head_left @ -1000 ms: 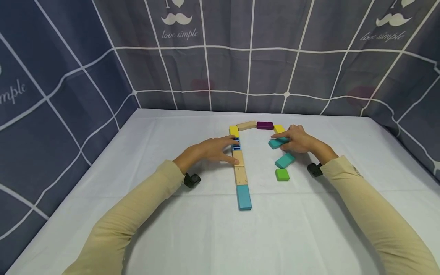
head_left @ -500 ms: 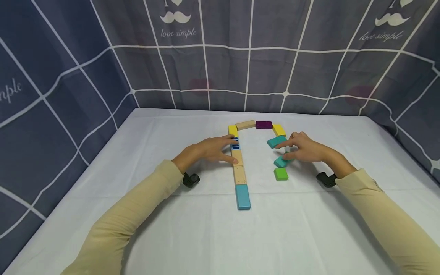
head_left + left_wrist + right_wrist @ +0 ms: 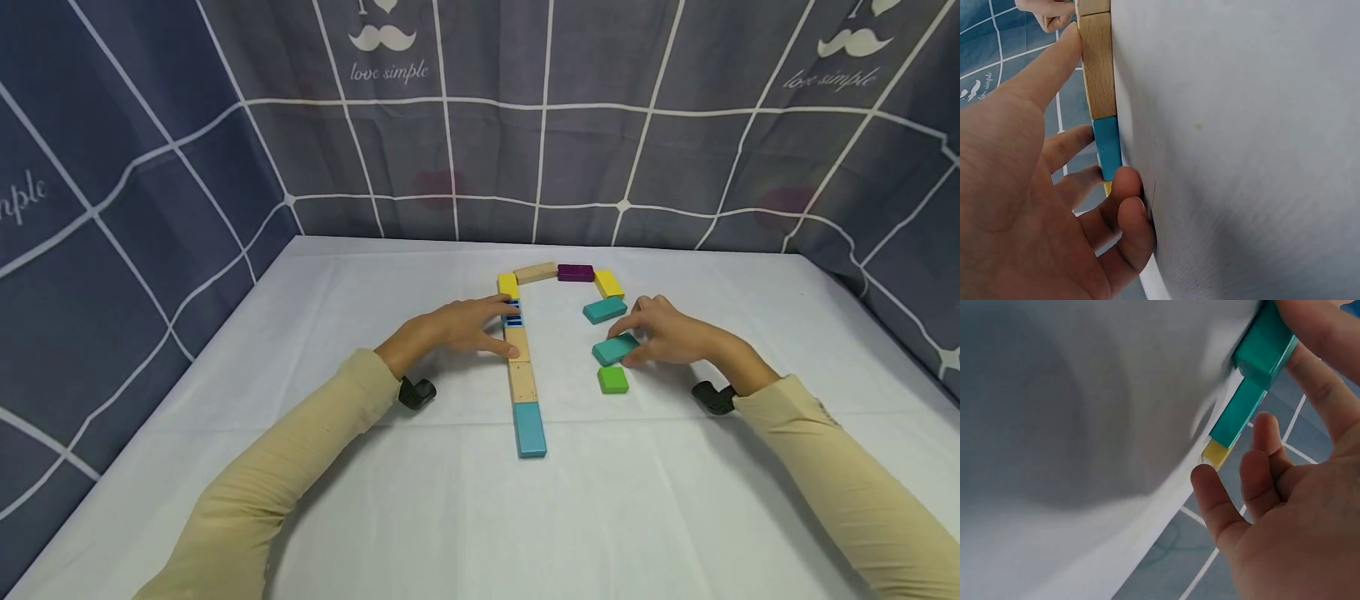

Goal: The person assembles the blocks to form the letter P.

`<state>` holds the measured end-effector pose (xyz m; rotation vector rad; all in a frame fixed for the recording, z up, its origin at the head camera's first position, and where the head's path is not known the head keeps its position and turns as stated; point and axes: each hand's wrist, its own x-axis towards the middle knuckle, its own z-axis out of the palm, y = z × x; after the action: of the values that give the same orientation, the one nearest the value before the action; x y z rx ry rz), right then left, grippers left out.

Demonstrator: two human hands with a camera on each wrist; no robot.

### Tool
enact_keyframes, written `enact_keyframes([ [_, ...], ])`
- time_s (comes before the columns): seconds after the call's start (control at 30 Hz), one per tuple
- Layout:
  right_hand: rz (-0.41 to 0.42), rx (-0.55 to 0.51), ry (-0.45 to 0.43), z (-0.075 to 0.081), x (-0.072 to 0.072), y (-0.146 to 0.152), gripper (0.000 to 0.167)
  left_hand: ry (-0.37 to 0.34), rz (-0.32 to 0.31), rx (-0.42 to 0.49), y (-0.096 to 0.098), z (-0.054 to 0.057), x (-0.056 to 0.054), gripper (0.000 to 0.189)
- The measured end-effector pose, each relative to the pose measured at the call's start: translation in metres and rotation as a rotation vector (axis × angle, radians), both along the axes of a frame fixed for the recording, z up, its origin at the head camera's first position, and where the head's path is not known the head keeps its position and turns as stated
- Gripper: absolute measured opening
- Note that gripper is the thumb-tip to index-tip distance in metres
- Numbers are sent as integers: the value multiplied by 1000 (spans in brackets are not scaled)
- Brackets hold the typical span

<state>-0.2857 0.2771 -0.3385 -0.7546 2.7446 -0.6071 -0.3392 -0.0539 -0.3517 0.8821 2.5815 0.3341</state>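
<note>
My left hand (image 3: 465, 325) lies along a straight row of flat blocks, its fingertips on the blue block (image 3: 513, 320) and its thumb on a wooden block (image 3: 517, 340). In the left wrist view the fingers (image 3: 1066, 147) reach to the row's side without curling round it. At the right, my right hand (image 3: 667, 333) pinches a teal block (image 3: 613, 350) between thumb and index finger, low over the cloth. A second teal block (image 3: 604, 310) lies just beyond it, touching a yellow block (image 3: 609, 283). Nearer me sits a green block (image 3: 613, 381).
Another wooden block (image 3: 523, 382) and a light-blue block (image 3: 530, 430) form the row's near end. Across the far side run a yellow block (image 3: 508, 286), a thin wooden block (image 3: 536, 272) and a purple block (image 3: 575, 272). A white cloth (image 3: 360, 517) covers the table before a grid-patterned curtain (image 3: 495, 150).
My right hand has left the far teal block, drawn back toward me and taken hold of the nearer one, which has turned and shifted slightly left. The left hand has stayed in place.
</note>
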Motion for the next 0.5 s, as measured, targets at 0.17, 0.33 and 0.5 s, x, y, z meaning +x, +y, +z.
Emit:
enact_keyframes([
  [0.17, -16, -19, 77, 3, -7, -11, 38, -1, 4, 2, 0, 2, 0, 85],
  [0.33, -40, -41, 136, 6, -19, -29, 39, -12, 14, 10, 1, 4, 2, 84],
  [0.5, -69, -21, 153, 7, -31, -51, 38, -18, 14, 5, 2, 4, 2, 85],
])
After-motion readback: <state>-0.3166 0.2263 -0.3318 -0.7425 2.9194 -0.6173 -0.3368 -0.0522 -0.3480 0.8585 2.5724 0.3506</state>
